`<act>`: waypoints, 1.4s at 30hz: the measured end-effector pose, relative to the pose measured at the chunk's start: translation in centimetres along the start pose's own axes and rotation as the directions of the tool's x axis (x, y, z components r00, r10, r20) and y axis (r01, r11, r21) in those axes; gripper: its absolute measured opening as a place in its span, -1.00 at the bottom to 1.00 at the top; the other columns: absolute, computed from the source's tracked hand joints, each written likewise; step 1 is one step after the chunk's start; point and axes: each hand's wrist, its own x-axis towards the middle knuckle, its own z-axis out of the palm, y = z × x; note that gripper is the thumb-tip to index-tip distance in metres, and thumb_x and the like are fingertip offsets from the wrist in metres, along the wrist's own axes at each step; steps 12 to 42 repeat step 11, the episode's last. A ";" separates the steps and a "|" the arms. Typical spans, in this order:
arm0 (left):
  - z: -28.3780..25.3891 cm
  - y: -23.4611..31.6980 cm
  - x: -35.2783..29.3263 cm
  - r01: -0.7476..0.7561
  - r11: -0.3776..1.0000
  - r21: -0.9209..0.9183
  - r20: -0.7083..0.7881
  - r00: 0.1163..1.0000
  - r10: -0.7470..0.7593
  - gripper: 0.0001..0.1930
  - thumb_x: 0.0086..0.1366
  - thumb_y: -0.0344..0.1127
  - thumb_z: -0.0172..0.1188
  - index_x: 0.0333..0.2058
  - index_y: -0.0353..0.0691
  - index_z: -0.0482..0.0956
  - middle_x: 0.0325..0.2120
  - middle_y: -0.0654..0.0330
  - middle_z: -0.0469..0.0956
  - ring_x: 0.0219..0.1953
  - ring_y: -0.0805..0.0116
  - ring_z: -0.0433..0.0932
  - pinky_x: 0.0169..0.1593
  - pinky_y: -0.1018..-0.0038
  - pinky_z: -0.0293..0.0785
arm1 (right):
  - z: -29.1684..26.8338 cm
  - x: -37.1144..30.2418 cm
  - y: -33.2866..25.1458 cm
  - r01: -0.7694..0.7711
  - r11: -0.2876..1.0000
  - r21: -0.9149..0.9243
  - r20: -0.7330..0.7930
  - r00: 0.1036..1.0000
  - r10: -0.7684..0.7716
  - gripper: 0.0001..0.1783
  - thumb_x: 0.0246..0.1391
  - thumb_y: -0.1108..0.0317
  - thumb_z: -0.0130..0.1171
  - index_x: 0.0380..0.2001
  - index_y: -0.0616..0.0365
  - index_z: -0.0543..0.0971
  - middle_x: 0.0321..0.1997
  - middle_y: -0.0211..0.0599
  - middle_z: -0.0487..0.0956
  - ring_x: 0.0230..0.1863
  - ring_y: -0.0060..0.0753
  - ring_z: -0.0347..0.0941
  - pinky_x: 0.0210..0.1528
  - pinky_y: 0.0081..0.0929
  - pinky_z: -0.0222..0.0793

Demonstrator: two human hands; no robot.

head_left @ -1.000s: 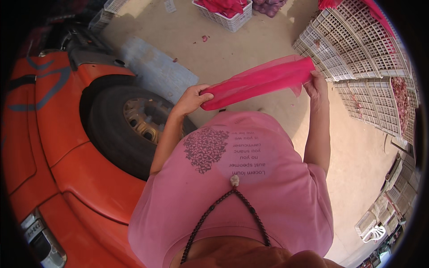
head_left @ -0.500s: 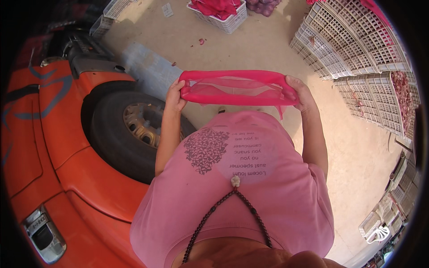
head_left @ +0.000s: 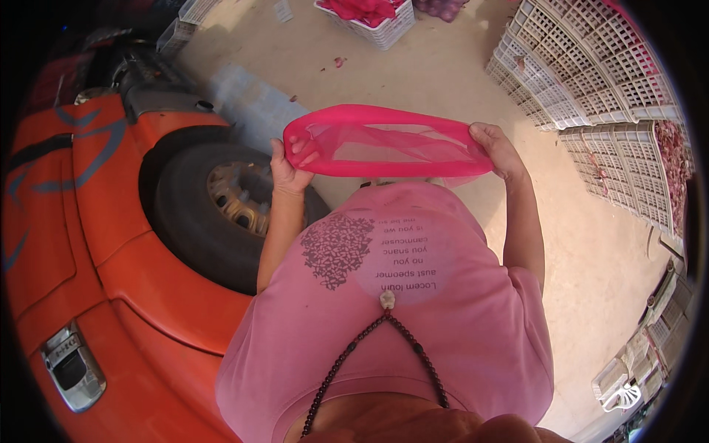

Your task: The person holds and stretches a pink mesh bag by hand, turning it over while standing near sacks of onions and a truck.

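Note:
I hold a bright pink mesh bag [head_left: 384, 142] stretched wide in front of my chest, its mouth pulled into a flat oval. My left hand [head_left: 289, 164] grips the bag's left end with fingers tucked into the opening. My right hand [head_left: 496, 146] pinches the right end. Below the bag is my pink printed shirt [head_left: 399, 317] with a dark beaded cord hanging over it.
An orange vehicle [head_left: 88, 244] with a black tyre [head_left: 214, 214] stands close on my left. White plastic crates [head_left: 591, 81] are stacked at the right, some holding reddish produce. A white crate of pink mesh bags [head_left: 369, 16] sits far ahead on the sandy ground.
The bag went from a tilted folded strip held up on the right to a level band, then was pulled open wide between both hands.

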 end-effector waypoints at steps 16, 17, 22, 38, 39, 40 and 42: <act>-3.7 -0.1 -0.6 0.085 0.536 0.840 -0.497 0.519 0.696 -0.79 0.23 -0.44 0.09 -0.14 -0.20 0.42 -0.26 0.19 0.47 -0.27 0.38 0.50 -0.21 0.43 0.54 | 0.1 -1.0 0.8 0.102 0.894 -0.436 0.164 0.986 -0.032 -0.83 0.11 0.36 0.06 -0.29 0.22 0.54 -0.46 -0.47 0.49 -0.40 -0.62 0.34 -0.26 -0.57 0.29; -3.7 -0.1 -0.6 0.085 0.536 0.840 -0.497 0.519 0.696 -0.79 0.23 -0.44 0.09 -0.14 -0.20 0.42 -0.26 0.19 0.47 -0.27 0.38 0.50 -0.21 0.43 0.54 | 0.1 -1.0 0.8 0.102 0.894 -0.436 0.164 0.986 -0.032 -0.83 0.11 0.36 0.06 -0.29 0.22 0.54 -0.46 -0.47 0.49 -0.40 -0.62 0.34 -0.26 -0.57 0.29; -3.7 -0.1 -0.6 0.085 0.536 0.840 -0.497 0.519 0.696 -0.79 0.23 -0.44 0.09 -0.14 -0.20 0.42 -0.26 0.19 0.47 -0.27 0.38 0.50 -0.21 0.43 0.54 | 0.1 -1.0 0.8 0.102 0.894 -0.436 0.164 0.986 -0.032 -0.83 0.11 0.36 0.06 -0.29 0.22 0.54 -0.46 -0.47 0.49 -0.40 -0.62 0.34 -0.26 -0.57 0.29; -3.7 -0.1 -0.6 0.085 0.536 0.840 -0.497 0.519 0.696 -0.79 0.23 -0.44 0.09 -0.14 -0.20 0.42 -0.26 0.19 0.47 -0.27 0.38 0.50 -0.21 0.43 0.54 | 0.1 -1.0 0.8 0.102 0.894 -0.436 0.164 0.986 -0.032 -0.83 0.11 0.36 0.06 -0.29 0.22 0.54 -0.46 -0.47 0.49 -0.40 -0.62 0.34 -0.26 -0.57 0.29; -3.7 -0.1 -0.6 0.085 0.536 0.840 -0.497 0.519 0.696 -0.79 0.23 -0.44 0.09 -0.14 -0.20 0.42 -0.26 0.19 0.47 -0.27 0.38 0.50 -0.21 0.43 0.54 | 0.1 -1.0 0.8 0.102 0.894 -0.436 0.164 0.986 -0.032 -0.83 0.11 0.36 0.06 -0.29 0.22 0.54 -0.46 -0.47 0.49 -0.40 -0.62 0.34 -0.26 -0.57 0.29; -3.7 -0.1 -0.6 0.085 0.536 0.840 -0.497 0.519 0.696 -0.79 0.23 -0.44 0.09 -0.14 -0.20 0.42 -0.26 0.19 0.47 -0.27 0.38 0.50 -0.21 0.43 0.54 | 0.1 -1.0 0.8 0.102 0.894 -0.436 0.164 0.986 -0.032 -0.83 0.11 0.36 0.06 -0.29 0.22 0.54 -0.46 -0.47 0.49 -0.40 -0.62 0.34 -0.26 -0.57 0.29; -3.7 -0.1 -0.6 0.085 0.536 0.840 -0.497 0.519 0.696 -0.79 0.23 -0.44 0.09 -0.14 -0.20 0.42 -0.26 0.19 0.47 -0.27 0.38 0.50 -0.21 0.43 0.54 | 0.1 -1.0 0.8 0.102 0.894 -0.436 0.164 0.986 -0.032 -0.83 0.11 0.36 0.06 -0.29 0.22 0.54 -0.46 -0.47 0.49 -0.40 -0.62 0.34 -0.26 -0.57 0.29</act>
